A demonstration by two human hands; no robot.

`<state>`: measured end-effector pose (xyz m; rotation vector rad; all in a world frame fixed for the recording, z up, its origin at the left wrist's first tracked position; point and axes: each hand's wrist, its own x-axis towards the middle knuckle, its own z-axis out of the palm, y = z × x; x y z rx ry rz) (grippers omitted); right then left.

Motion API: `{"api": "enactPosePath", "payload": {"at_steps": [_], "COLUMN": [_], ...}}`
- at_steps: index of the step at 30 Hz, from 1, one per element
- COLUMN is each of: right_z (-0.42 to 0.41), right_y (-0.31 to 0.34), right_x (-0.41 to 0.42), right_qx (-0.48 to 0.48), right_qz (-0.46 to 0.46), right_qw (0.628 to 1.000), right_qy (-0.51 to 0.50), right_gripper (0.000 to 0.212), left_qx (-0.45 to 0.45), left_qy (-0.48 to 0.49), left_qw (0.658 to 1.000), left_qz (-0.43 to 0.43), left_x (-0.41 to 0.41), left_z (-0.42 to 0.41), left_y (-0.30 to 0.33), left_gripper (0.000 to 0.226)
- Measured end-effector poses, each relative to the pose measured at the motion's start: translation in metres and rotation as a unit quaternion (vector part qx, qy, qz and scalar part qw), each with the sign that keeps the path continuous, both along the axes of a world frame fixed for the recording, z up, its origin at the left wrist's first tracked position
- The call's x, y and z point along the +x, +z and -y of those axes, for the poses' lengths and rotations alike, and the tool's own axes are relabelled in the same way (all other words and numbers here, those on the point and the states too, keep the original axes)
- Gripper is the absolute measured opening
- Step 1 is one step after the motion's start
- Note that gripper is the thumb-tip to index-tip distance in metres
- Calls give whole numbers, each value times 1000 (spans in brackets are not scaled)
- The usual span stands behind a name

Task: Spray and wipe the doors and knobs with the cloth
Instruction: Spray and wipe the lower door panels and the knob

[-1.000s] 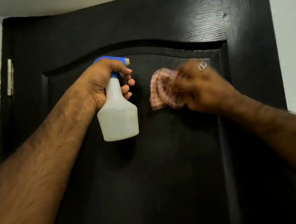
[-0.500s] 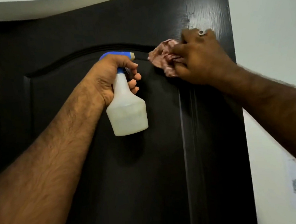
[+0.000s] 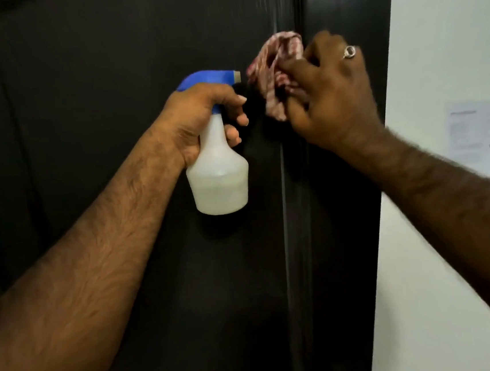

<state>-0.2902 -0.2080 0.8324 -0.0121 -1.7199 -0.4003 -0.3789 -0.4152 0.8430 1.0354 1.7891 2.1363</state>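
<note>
Dark door (image 3: 108, 79) – one, left hand (image 3: 198, 121) gripping one spray bottle (image 3: 219, 176), right hand (image 3: 331, 96) clutching one cloth (image 3: 271, 72)

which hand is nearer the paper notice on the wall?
Right. The right hand, gripping the checked cloth against the door's right edge, sits just left of the paper notice. The left hand holds the spray bottle farther left.

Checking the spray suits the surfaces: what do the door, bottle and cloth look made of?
Door: probably wood or wood-look panel, dark glossy finish with visible grain. Spray bottle: translucent white plastic, blue plastic trigger head. Cloth: soft woven fabric, red-and-white check, crumpled.
</note>
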Motion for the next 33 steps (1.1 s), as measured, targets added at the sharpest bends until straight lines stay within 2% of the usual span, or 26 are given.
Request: {"api": "enactPosePath", "payload": {"at_steps": [5, 8, 10, 11, 14, 16, 20, 23, 25, 28, 30, 33], "right_z": [-12, -25, -33, -33, -28, -17, -11, -17, -21, -22, -27, -39], "right_y": [-123, -184, -180, -167, -137, -146, -257, -351, -408, -461, -465, -460], "right_x": [7, 20, 26, 26, 25, 19, 15, 29, 39, 50, 55, 71], "right_qx": [32, 152, 217, 200, 15, -43, -6, -15, -2, 27, -18, -220], "right_qz": [77, 180, 199, 173, 35, 20, 124, 197, 287, 451, 489, 425], "right_qw": [995, 969, 954, 963, 999, 999, 992, 980, 958, 892, 872, 876], "right_qy": [59, 73, 65, 59, 24, -2, 9, 20, 27, 4, 7, 57], "right_gripper": [48, 43, 41, 40, 49, 52, 47, 42, 46, 55, 51, 45], "left_qx": [-17, -52, -57, -48, -32, -37, -51, -82, -107, -146, -165, -175], "left_qy": [23, 9, 2, -5, -24, -30, -37, -25, -25, -27, -32, -30], "left_qw": [1000, 999, 998, 999, 999, 999, 998, 996, 992, 983, 977, 971], "left_qz": [-9, 2, 11, 15, 30, 17, -30, 6, 64, 107, 129, 159], "left_x": [-6, -9, -9, -9, -11, -10, -10, -8, -6, -1, 2, 7], "left_z": [-11, -15, -17, -18, -26, -30, -33, -23, -15, -8, -6, -8], "left_y": [-51, -91, -112, -120, -146, -165, -239, -313, -362, -415, -438, -460], "left_gripper": [4, 7, 6, 3, 16, 10, 4, 6, 15, 12, 3, 15]}}
